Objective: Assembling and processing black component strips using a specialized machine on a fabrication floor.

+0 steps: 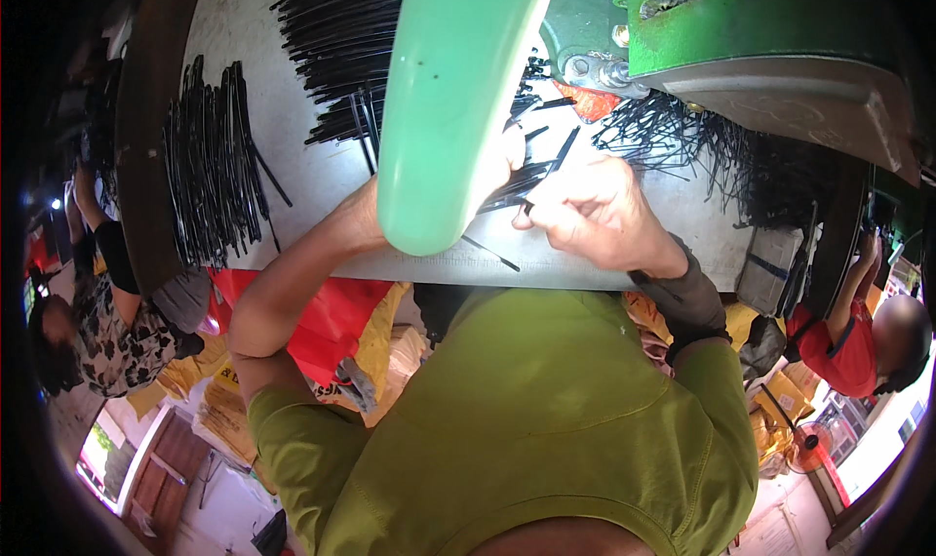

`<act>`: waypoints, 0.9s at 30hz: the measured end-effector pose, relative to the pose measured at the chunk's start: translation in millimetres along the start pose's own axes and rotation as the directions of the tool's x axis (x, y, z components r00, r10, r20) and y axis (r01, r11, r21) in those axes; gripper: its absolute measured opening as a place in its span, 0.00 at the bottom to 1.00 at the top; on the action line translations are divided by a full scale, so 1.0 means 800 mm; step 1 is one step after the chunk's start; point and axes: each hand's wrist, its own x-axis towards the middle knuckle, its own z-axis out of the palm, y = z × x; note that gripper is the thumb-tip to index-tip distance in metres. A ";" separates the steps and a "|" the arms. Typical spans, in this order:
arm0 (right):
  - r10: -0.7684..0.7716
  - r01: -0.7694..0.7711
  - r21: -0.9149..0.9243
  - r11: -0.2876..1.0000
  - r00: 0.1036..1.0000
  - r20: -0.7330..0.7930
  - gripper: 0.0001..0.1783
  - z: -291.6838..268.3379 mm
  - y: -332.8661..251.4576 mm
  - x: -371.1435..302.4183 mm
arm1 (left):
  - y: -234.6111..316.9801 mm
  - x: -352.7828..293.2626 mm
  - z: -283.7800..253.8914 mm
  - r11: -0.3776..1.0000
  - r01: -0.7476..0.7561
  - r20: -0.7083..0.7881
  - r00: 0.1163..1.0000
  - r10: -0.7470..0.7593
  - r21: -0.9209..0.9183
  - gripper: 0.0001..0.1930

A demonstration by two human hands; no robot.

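Observation:
Over the metal worktable, my right hand is closed, thumb and fingers pinched on a thin black strip that slants up past the fingertips. A pale green curved machine part covers most of my left hand. Only its wrist and some glare-washed fingers show, so its grip is hidden. Between the hands lie several black strips, close to the left fingers. One loose strip rests near the table's front edge.
A dense stack of black strips lies at the far left, another bundle nearer the left edge. Tangled thin black pieces spread at right beneath the green machine. People work at left and right.

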 end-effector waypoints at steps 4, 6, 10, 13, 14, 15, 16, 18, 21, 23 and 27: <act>0.198 -0.189 0.236 0.953 0.980 -0.017 0.09 -0.013 -0.001 0.002 | -0.005 0.002 -0.009 0.985 0.100 -0.103 0.988 -0.115 -0.141 0.07; 0.170 -0.139 0.320 0.937 0.983 -0.069 0.11 -0.014 0.003 0.001 | -0.011 0.005 -0.009 0.936 0.233 -0.096 0.959 -0.266 -0.266 0.07; 0.200 -0.157 0.332 0.930 0.975 -0.100 0.11 -0.012 0.014 0.005 | -0.017 0.010 -0.015 0.973 0.179 -0.219 0.953 -0.207 -0.143 0.08; 0.175 -0.124 0.266 0.956 0.968 -0.180 0.11 -0.011 0.018 0.006 | -0.008 0.023 -0.042 0.962 -0.115 -0.192 0.968 0.164 0.246 0.09; 0.166 -0.117 0.242 0.963 0.967 -0.192 0.11 -0.011 0.018 0.005 | 0.008 0.024 -0.048 0.976 -0.010 -0.254 0.965 0.066 0.217 0.08; 0.156 -0.110 0.219 0.970 0.967 -0.204 0.11 -0.012 0.016 0.004 | 0.022 0.025 -0.055 0.979 0.095 -0.314 0.949 -0.034 0.181 0.07; 0.169 -0.143 0.131 0.981 0.961 -0.217 0.11 -0.013 0.014 0.003 | 0.026 0.021 -0.072 0.994 -0.022 -0.324 0.944 0.056 0.107 0.07; 0.153 -0.122 0.150 0.981 0.965 -0.214 0.10 -0.008 0.014 0.003 | 0.053 0.000 -0.082 0.978 0.206 -0.481 0.861 -0.168 0.027 0.13; 0.137 -0.110 0.147 0.983 0.973 -0.186 0.09 -0.003 0.016 0.005 | 0.064 -0.033 -0.120 0.964 0.264 -0.596 0.772 -0.222 -0.018 0.18; 0.135 -0.145 -0.050 0.988 0.977 -0.165 0.09 0.004 0.012 0.005 | 0.063 -0.039 -0.132 0.969 0.020 -0.597 0.784 -0.169 -0.248 0.18; 0.010 -0.033 -0.225 0.974 0.994 -0.105 0.08 0.012 0.011 -0.002 | 0.034 -0.087 -0.140 0.808 0.472 -0.674 0.727 -0.131 0.353 0.19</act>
